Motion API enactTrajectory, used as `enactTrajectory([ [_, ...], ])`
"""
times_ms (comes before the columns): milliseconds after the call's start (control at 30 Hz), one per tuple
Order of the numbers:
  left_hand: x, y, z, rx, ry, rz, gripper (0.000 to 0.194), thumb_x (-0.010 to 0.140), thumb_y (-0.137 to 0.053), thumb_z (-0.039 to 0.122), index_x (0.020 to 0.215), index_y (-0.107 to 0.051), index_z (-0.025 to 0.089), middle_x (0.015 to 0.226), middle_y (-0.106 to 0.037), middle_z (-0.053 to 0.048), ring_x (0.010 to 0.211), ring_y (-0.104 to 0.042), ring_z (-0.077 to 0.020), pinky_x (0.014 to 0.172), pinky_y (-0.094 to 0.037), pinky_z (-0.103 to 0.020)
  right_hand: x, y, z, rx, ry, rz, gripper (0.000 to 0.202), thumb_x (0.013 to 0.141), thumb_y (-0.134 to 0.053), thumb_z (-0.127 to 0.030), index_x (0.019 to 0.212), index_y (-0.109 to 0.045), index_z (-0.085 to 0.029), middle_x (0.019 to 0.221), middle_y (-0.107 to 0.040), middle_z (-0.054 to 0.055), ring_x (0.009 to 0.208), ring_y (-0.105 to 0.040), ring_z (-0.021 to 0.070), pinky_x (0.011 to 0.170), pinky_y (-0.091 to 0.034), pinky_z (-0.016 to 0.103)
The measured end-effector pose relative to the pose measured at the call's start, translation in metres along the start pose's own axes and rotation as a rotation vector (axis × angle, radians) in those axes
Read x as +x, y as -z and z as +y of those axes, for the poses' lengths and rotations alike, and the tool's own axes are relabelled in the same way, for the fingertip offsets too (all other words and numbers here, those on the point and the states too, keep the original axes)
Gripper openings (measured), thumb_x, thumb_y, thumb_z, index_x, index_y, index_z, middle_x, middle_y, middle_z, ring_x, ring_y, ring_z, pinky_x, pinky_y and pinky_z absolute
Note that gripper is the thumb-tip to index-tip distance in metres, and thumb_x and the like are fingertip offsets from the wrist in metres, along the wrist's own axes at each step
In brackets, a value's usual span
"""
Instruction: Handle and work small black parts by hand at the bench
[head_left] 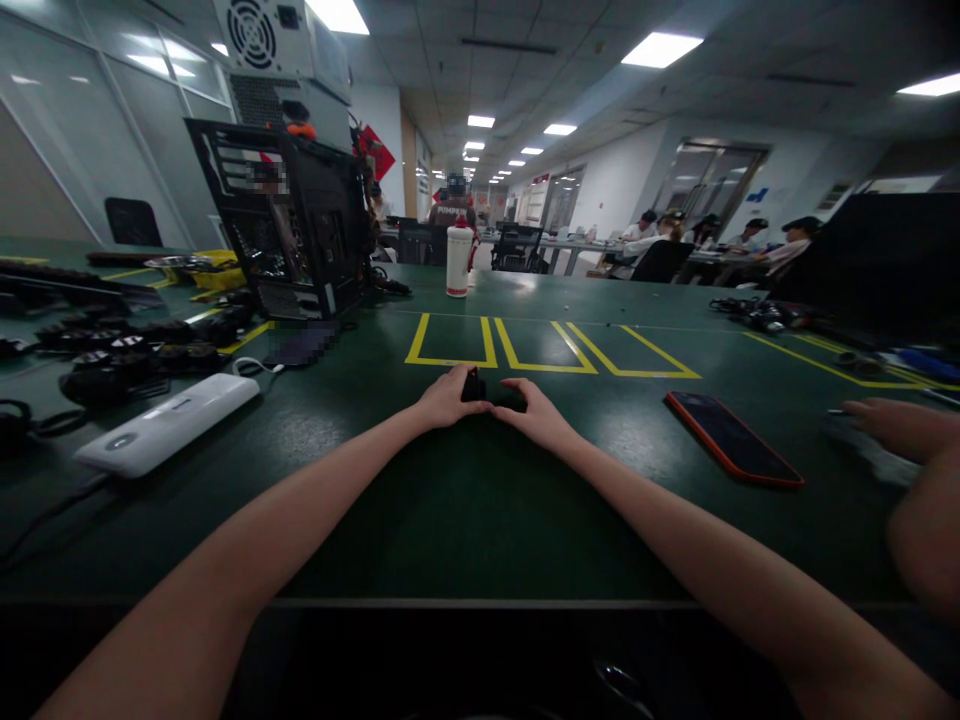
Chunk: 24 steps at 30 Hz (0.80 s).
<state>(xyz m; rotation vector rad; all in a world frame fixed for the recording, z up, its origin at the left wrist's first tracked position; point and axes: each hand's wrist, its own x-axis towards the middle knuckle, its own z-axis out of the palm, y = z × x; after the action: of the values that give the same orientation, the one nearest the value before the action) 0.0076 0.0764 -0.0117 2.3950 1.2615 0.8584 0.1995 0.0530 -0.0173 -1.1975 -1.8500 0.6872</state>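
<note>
My left hand is closed on a small black part, thumb along its near side. What kind of part it is, I cannot make out. Just to the right, my right hand curls its fingers and thumb round a dark rounded piece. Both thumb tips nearly meet between the two pieces, low over the green table. I cannot tell whether the two pieces are joined. Yellow tape outlines lie on the tabletop just beyond my hands.
A red-edged phone lies to the right, near another person's hand. On the left are a white power strip, black cables and an open computer case. A white cup stands behind the tape.
</note>
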Motion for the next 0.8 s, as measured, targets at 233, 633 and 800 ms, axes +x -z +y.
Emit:
enactTrajectory([
  [233, 0.002, 0.002, 0.0, -0.037, 0.037, -0.045, 0.075, 0.067, -0.057, 0.053, 0.126, -0.028, 0.016, 0.125, -0.042, -0.016, 0.113, -0.044, -0.0308, 0.089, -0.037, -0.047, -0.002, -0.001, 0.001, -0.062, 0.024, -0.04, 0.041, 0.066, -0.063, -0.023, 0.105, -0.053, -0.019, 0.104, -0.056, 0.008, 0.1, -0.052, 0.0226, 0.091, -0.037, 0.045],
  [633, -0.082, 0.015, 0.089, -0.03, -0.087, -0.235, 0.07, 0.068, -0.06, 0.047, 0.124, -0.03, 0.019, 0.118, -0.046, -0.011, 0.103, -0.048, -0.0248, 0.087, -0.041, -0.04, -0.104, 0.026, -0.075, -0.312, 0.064, -0.315, 0.045, 0.074, -0.053, -0.016, 0.117, -0.043, -0.019, 0.116, -0.053, 0.009, 0.107, -0.05, 0.0217, 0.094, -0.038, 0.042],
  [800, -0.141, 0.031, 0.135, 0.127, -0.268, -0.358, 0.07, 0.068, -0.063, 0.039, 0.127, -0.025, 0.03, 0.114, -0.048, -0.005, 0.093, -0.05, -0.0208, 0.076, -0.048, -0.036, -0.172, 0.025, -0.088, -0.187, 0.024, -0.342, 0.049, 0.074, -0.052, -0.016, 0.12, -0.037, -0.021, 0.12, -0.05, 0.01, 0.111, -0.049, 0.021, 0.094, -0.042, 0.039],
])
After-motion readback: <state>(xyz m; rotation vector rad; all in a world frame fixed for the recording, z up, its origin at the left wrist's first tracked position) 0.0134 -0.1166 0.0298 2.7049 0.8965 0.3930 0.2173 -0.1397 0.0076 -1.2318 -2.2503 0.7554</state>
